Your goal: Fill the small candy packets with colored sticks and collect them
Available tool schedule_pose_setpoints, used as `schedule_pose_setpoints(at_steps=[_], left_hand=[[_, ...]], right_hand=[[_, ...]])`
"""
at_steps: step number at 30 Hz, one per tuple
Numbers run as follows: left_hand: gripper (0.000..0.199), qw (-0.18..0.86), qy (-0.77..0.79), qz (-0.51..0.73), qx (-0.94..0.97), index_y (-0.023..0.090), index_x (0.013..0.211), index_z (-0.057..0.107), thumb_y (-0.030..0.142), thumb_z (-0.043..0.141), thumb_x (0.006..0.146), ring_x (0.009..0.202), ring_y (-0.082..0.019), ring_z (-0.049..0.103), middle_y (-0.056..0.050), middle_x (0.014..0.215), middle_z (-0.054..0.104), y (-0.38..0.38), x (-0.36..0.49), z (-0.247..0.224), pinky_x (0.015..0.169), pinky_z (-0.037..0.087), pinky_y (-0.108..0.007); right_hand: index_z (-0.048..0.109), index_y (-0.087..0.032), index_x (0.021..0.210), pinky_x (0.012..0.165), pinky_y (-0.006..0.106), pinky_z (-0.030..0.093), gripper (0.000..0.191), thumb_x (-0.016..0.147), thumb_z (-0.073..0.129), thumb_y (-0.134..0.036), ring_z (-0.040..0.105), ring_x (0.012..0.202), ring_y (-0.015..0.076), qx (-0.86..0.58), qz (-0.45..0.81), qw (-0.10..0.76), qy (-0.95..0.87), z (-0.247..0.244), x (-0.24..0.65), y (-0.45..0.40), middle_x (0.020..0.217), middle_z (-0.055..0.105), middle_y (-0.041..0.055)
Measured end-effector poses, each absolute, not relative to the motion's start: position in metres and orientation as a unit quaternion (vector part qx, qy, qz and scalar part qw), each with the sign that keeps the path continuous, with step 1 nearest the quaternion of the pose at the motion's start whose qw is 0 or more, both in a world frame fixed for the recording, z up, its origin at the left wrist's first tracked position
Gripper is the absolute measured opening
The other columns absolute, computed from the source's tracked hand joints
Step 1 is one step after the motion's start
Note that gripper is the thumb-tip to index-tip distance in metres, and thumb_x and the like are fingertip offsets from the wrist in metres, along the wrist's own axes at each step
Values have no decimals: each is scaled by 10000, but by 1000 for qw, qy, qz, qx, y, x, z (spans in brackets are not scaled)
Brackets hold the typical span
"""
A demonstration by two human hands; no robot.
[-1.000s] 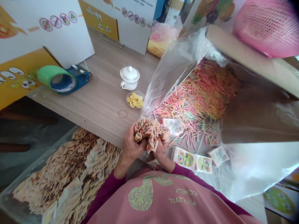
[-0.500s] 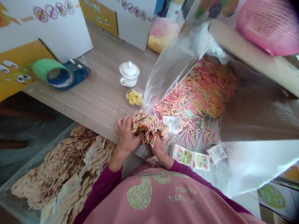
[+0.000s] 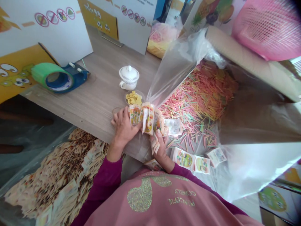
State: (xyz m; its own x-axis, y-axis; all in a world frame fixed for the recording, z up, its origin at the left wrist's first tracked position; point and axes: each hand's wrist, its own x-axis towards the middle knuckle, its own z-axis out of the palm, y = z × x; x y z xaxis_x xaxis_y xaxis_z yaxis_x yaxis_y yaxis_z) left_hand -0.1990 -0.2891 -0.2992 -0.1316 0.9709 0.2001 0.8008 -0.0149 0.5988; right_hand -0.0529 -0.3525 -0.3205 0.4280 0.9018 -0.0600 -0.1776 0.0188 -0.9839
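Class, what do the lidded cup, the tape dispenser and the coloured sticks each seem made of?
The lidded cup looks like glazed white porcelain, smooth and shiny. The tape dispenser seems blue moulded plastic, with a glossy surface. The thin coloured sticks look matte, perhaps dyed wood or paper; the picture leaves that open.

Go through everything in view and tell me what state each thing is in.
Printed packets, fanned in an upright bunch
Left hand, pressed against the bunch
Right hand, gripping the bunch from below
White lidded cup, lid on
Clear dish, holding yellow pieces
Coloured sticks, loose in a heap
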Motion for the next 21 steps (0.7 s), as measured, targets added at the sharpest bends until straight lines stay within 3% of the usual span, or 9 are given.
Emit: schedule_pose_setpoints(at_steps=[5,10,15,21], left_hand=[[942,120,611,417,662,138,1563,361,531,755,802,1394,-460,494,-263,1523,510,-301,-217,-328,1139,401,-654],[602,107,606,449,648,179,1544,434,409,517,994,1485,-376,438,-199,1594,466,-321,-230,-337,1220,355,-591],[428,82,611,441,652,186,1366,638,267,473,980,1338,-334,582,-182,1408,632,-325,-246,-340,1168,427,-555],[360,-2,620,473,626,208,1178,744,207,457,961,1152,-296,673,-147,1192,716,-332,-256,-333,1031,535,-508]], right_hand=[[672,-215,1222,1029,456,582,490,851,657,-534,690,1208,283,-576,443,645,-236,-319,-54,-341,1218,747,95],[641,-231,1310,1116,459,525,550,843,708,-514,672,1253,249,-594,430,652,-193,-334,-48,-339,1333,717,84],[615,-232,1375,1130,480,516,578,881,682,-525,656,1285,246,-571,444,652,-229,-339,-45,-340,1380,692,87],[618,-244,1377,1119,491,527,573,887,684,-535,651,1296,250,-547,444,664,-250,-337,-46,-340,1396,684,87]])
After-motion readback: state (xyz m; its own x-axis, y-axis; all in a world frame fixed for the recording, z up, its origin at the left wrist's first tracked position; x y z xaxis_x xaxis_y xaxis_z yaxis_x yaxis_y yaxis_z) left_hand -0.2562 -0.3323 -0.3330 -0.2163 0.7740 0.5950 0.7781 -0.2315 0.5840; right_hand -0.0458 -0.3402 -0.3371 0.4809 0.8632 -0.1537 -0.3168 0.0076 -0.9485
